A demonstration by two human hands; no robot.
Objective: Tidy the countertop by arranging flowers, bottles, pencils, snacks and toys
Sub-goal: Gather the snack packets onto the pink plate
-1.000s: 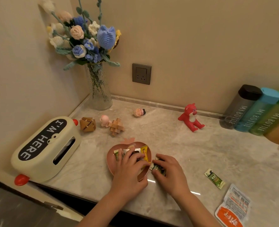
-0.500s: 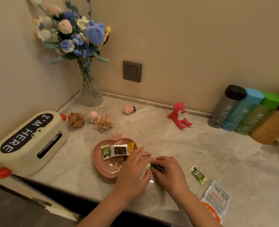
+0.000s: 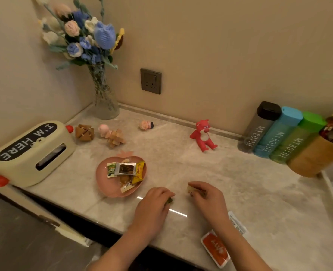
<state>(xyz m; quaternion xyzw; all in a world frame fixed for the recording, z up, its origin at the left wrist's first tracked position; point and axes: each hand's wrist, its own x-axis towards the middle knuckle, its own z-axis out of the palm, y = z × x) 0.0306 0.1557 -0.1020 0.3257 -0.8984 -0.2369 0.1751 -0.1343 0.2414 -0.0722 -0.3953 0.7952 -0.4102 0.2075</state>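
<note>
Green-wrapped snack (image 3: 169,201) pinched in left hand (image 3: 152,208) fingers, pale snack (image 3: 190,189) pinched in right hand (image 3: 206,196). Still snack-sorting I guess, so next both go left onto the pink peach-shaped plate (image 3: 103,182).

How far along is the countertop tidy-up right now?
Done, it seems: flowers stand in the vase, three bottles line the wall, several snacks lie on the pink plate. In hand: the left hand pinches a green packet, the right hand a pale packet, beside the plate. To do: the orange packet near the front edge, and the red bear and wooden puzzles are scattered.
</note>
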